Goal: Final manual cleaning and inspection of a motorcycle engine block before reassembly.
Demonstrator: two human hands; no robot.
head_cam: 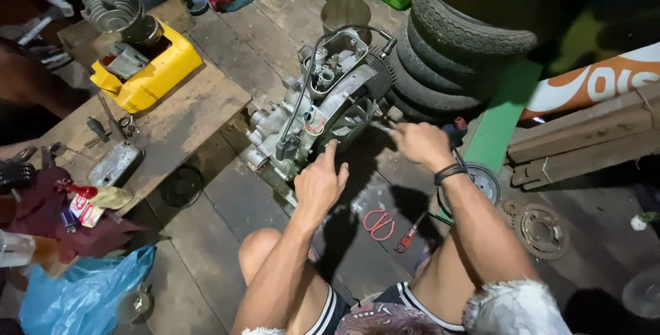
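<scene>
Engine: we have a small motorcycle engine (323, 111) standing on the wooden floor (234, 197), leaning by a stack of tyres (454, 39).
Done so far: its top stands open, with valve parts bare; a finned cylinder (113, 5) sits apart on the yellow tray (148, 73), so we judge the strip-down well along.
Left: the side cover and black cable are on the casing yet.
Left hand (320, 184): flat on the casing, fingers spread, steadying, clasping nothing.
Right hand (421, 144): closed round a slim tool (380, 127) set to the engine's side; we cannot tell its kind.
Around: red snips (379, 225), sprocket (541, 230), blue bag (86, 294), low bench (185, 111) with loose parts.
In the way: tyres crowd the far side.
</scene>
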